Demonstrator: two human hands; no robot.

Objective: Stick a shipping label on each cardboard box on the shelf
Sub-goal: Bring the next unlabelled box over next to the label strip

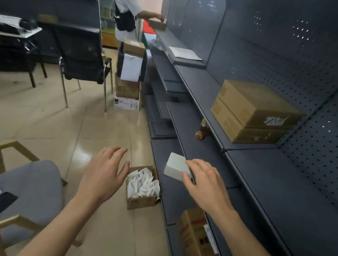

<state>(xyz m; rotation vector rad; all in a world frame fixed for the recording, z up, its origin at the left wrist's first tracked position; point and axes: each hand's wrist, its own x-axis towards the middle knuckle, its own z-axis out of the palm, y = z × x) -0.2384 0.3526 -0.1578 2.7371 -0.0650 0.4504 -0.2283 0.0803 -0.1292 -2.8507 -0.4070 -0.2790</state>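
My right hand [204,183] grips a white stack of labels [176,165] in front of the dark shelf [280,187]. My left hand [104,169] hovers with relaxed, spread fingers and holds nothing, above a small open cardboard box [138,202] on the floor filled with crumpled white backing paper [142,183]. Two stacked cardboard boxes [254,112] sit on the upper shelf to the right; the top one shows a torn white patch on its front. Another cardboard box [194,237] stands on a lower shelf under my right forearm.
A person [126,9] stands at the far end of the shelves handling a box. Stacked boxes [129,80] stand on the floor there. A black chair [82,60] is mid-left, a grey-cushioned wooden chair [23,189] near left. An amber bottle [202,130] lies on a lower shelf.
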